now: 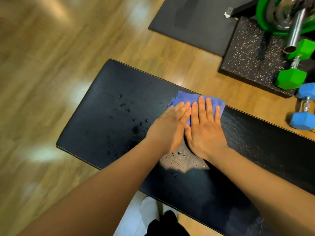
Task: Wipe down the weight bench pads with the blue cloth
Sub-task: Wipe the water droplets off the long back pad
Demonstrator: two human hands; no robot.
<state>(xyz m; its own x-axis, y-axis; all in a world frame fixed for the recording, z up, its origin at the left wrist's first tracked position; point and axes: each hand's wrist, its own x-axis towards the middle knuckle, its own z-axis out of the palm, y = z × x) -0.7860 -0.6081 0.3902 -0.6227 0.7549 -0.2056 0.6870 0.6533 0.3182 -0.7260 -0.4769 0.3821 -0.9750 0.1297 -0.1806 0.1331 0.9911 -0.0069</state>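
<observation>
Head view: nearest, the left hand (pixel 167 128) and right hand (pixel 205 132) lie flat side by side on the black surface (pixel 102 108), fingers straight, gripping nothing, pressing the cloth (pixel 185 98) down near the far edge. Wiping looks underway. Droplets (pixel 126 109) further left suggest the next stroke should sweep the cloth that way under steady pressure.
</observation>
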